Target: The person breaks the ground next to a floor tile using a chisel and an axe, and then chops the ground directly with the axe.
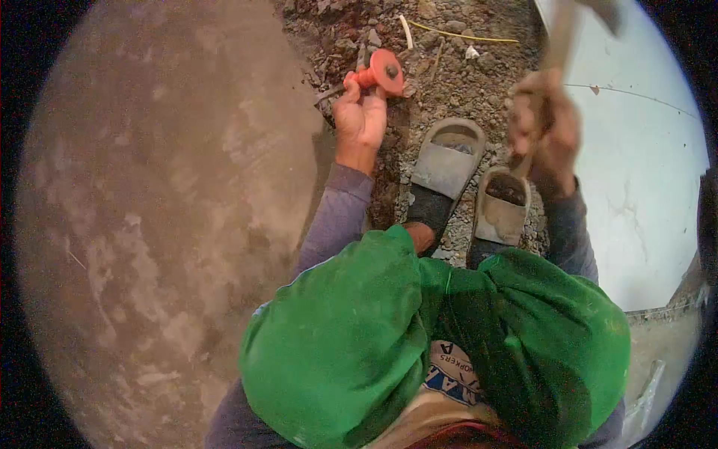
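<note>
The chisel (387,70), with its round red guard, is in the left hand (361,123), over the broken edge where the concrete floor (164,179) meets a strip of rubble (479,86). The left fingers are closed about the red grip just behind the guard, thumb and fingertips meeting its sides, with the palm turned up. The chisel's long axis appears to run slantwise: the guard and blunt metal end face up and toward the strip, while a grey shaft seems to slope down the other way to the floor's edge; whether its tip touches anything cannot be told. The right hand (544,123) is well apart from the chisel, across the strip near the left edge of the white panel (636,194), its fingers wrapped round the handle of a hammer (562,41). Both hand and hammer are blurred, and the hammer's head is partly cut off at the top, so that the chisel's blunt end lies to the left of it. Between the hands, nearer the body, two dusty sandals (446,168) stand on the rubble; beyond the chisel lie a yellow wire (464,35) and a short white piece (406,31).
</note>
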Demonstrator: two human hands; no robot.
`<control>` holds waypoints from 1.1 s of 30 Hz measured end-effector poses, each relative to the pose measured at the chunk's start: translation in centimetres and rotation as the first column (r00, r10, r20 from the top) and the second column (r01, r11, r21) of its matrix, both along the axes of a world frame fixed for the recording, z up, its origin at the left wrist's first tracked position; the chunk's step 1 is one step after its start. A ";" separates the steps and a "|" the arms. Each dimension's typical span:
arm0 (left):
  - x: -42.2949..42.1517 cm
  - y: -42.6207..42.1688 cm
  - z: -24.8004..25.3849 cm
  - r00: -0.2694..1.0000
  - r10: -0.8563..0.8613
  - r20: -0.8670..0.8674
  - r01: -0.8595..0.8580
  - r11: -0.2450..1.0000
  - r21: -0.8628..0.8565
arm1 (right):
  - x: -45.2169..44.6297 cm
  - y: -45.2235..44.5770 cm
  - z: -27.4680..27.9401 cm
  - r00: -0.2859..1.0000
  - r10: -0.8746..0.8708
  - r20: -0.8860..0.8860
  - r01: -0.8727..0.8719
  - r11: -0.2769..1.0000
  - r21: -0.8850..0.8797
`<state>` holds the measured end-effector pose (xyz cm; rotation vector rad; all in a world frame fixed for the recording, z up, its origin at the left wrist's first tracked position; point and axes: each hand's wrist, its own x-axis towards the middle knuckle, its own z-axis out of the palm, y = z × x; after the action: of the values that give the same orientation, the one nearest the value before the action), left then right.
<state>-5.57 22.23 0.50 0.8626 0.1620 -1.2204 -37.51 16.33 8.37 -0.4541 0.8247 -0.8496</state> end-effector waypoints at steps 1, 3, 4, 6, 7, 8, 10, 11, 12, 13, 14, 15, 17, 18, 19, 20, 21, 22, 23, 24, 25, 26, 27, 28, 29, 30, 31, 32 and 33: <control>-0.1 -0.4 0.3 0.999 0.021 -0.033 -0.022 0.999 -0.023 | 0.0 -0.8 0.1 0.976 -0.149 0.162 0.153 0.988 -0.014; -0.4 -0.8 1.4 0.998 0.035 -0.051 -0.037 0.998 -0.042 | 2.3 0.5 -1.5 0.957 -0.214 0.198 0.232 0.970 -0.074; 0.1 -0.6 0.6 0.997 0.030 -0.074 -0.035 0.996 -0.077 | 4.5 2.2 -3.2 0.989 -0.141 0.048 0.147 0.980 -0.136; 0.2 -1.2 -0.3 0.998 0.052 -0.039 -0.054 0.998 -0.040 | 9.0 7.9 -7.1 0.921 0.166 -0.352 -0.235 0.958 -0.162; -0.1 -1.5 -0.4 0.999 0.027 -0.033 -0.028 0.998 -0.054 | 10.0 9.6 -7.9 0.848 0.309 -0.430 -0.378 0.922 -0.085; -0.1 -1.2 -0.2 1.000 0.001 -0.023 -0.003 0.998 -0.067 | 10.2 9.2 -6.8 0.815 0.374 -0.442 -0.428 0.903 -0.026; 0.1 -1.0 -0.7 0.999 -0.014 0.037 0.014 1.000 0.002 | 8.0 5.6 -3.9 0.768 0.393 -0.505 -0.469 0.883 -0.026; -0.5 -0.4 -0.1 0.999 -0.015 0.043 0.013 0.999 0.037 | 6.3 4.0 -1.7 0.740 0.407 -0.536 -0.482 0.876 0.000; -1.0 -0.8 1.1 0.998 -0.013 0.058 0.010 0.999 0.052 | 5.1 2.4 -0.6 0.816 0.327 -0.476 -0.376 0.927 -0.007; -0.8 -1.6 1.7 0.997 -0.008 0.081 0.004 0.999 0.048 | 4.2 0.6 0.1 0.880 0.232 -0.414 -0.266 0.964 -0.026; -1.3 -1.8 2.2 0.997 0.040 0.067 -0.044 0.997 0.057 | 2.7 -1.1 1.4 0.972 0.022 -0.233 -0.032 0.999 -0.040; -0.6 -0.9 1.7 1.000 0.026 0.001 -0.026 0.999 -0.042 | 2.5 -2.2 1.5 0.980 -0.191 -0.057 0.191 0.982 0.005; 0.3 -0.5 0.2 0.992 -0.048 -0.120 0.013 0.962 -0.274 | 4.6 0.3 -0.9 0.988 -0.147 -0.048 0.140 0.983 -0.116; -0.9 -1.7 1.9 0.991 0.131 -0.031 -0.130 0.991 0.032 | 6.5 3.4 -3.3 0.973 0.006 -0.229 -0.058 0.974 -0.220; -0.5 -1.7 2.0 0.988 0.149 -0.035 -0.147 0.987 0.072 | 8.2 6.9 -5.6 0.886 0.161 -0.434 -0.309 0.904 -0.295; 1.0 -1.4 1.7 0.985 0.168 -0.036 -0.163 0.981 0.107 | 9.1 9.6 -6.6 0.796 0.274 -0.540 -0.485 0.822 -0.298; 2.3 -1.1 1.7 0.982 0.184 -0.033 -0.177 0.973 0.149 | 9.0 8.7 -4.9 0.804 0.345 -0.485 -0.498 0.837 -0.229; 2.1 -0.6 2.4 0.967 0.219 0.132 -0.239 0.958 0.159 | 8.9 7.8 -3.3 0.806 0.409 -0.427 -0.512 0.845 -0.156; 2.4 -0.4 2.8 0.971 0.240 0.018 -0.240 0.961 0.137 | 8.8 7.0 -1.7 0.805 0.465 -0.368 -0.526 0.847 -0.080; 2.7 0.4 2.4 0.979 0.202 -0.001 -0.200 0.970 0.141 | 8.2 4.9 -0.1 0.827 0.407 -0.387 -0.477 0.873 -0.102; 2.6 1.6 2.4 0.988 0.153 0.019 -0.154 0.973 0.173 | 7.7 3.8 0.5 0.861 0.329 -0.388 -0.402 0.908 -0.122; 2.2 1.6 2.0 0.993 0.107 0.040 -0.112 0.975 0.193 | 7.3 2.6 1.0 0.887 0.248 -0.389 -0.325 0.934 -0.146; 1.7 1.7 1.9 0.995 0.066 0.068 -0.080 0.971 0.226 | 7.2 1.7 1.0 0.898 0.199 -0.392 -0.281 0.946 -0.162; 1.5 1.8 1.8 0.995 0.023 0.093 -0.047 0.963 0.266 | 7.0 0.7 1.1 0.906 0.151 -0.395 -0.237 0.955 -0.180; 1.3 2.2 1.5 0.995 -0.014 0.104 -0.017 0.956 0.291 | 6.7 -0.1 0.9 0.893 0.139 -0.429 -0.235 0.955 -0.181; 1.2 3.0 1.4 0.994 -0.043 0.105 0.008 0.950 0.312 | 6.5 0.2 1.0 0.898 0.175 -0.404 -0.260 0.951 -0.165; 1.5 3.8 0.9 0.998 -0.042 0.036 0.030 0.958 0.285 | 6.3 1.1 1.1 0.907 0.214 -0.362 -0.281 0.949 -0.141; 2.0 4.9 0.3 0.999 -0.038 -0.024 0.043 0.964 0.264 | 6.1 2.2 0.8 0.916 0.257 -0.309 -0.304 0.946 -0.114; 2.4 6.1 -0.6 0.996 -0.031 -0.082 0.050 0.968 0.248 | 5.7 3.2 -0.1 0.877 0.320 -0.358 -0.385 0.915 -0.124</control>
<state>-3.14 28.28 -0.08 1.0414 0.3684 -1.2903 -31.78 19.48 8.26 -0.9100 0.9333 -0.5147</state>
